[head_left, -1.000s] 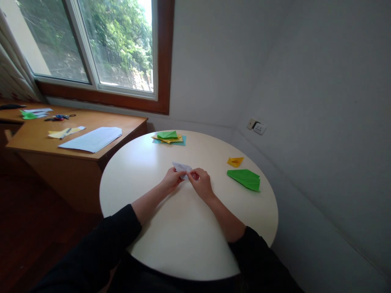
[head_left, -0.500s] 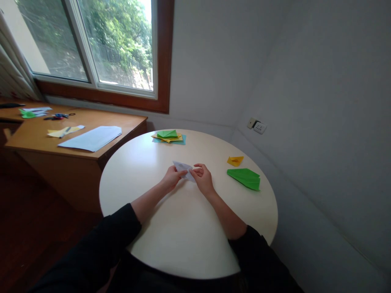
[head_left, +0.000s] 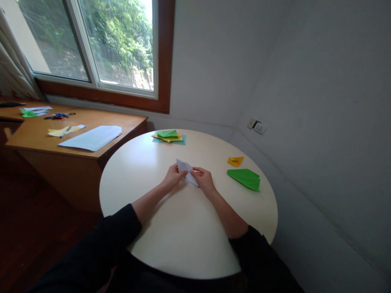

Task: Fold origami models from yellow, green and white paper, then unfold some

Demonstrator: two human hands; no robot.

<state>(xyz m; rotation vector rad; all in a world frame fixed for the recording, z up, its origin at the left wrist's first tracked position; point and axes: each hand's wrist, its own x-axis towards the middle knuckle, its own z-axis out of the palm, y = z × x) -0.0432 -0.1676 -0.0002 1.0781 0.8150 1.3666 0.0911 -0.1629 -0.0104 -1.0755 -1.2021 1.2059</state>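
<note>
Round table [head_left: 183,240]: to its left, a wooden desk [head_left: 128,123]; at its far edge, stacked coloured papers [head_left: 169,136]; over its middle, the left hand [head_left: 173,179] and right hand [head_left: 205,181], pinching opposite sides of a folded white paper [head_left: 183,166]; toward its right edge, an orange folded paper [head_left: 235,161] and a green folded paper [head_left: 244,179].

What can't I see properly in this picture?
All in the head view:
White paper: partly covered by the left hand and right hand.
Paper pile: its lower sheets are mostly hidden under the green sheet on top.
Black thing on the desk: cut off by the left edge.
Blue and dark clutter: too small to tell what it is.
Curtain: cut off by the left edge.
</note>
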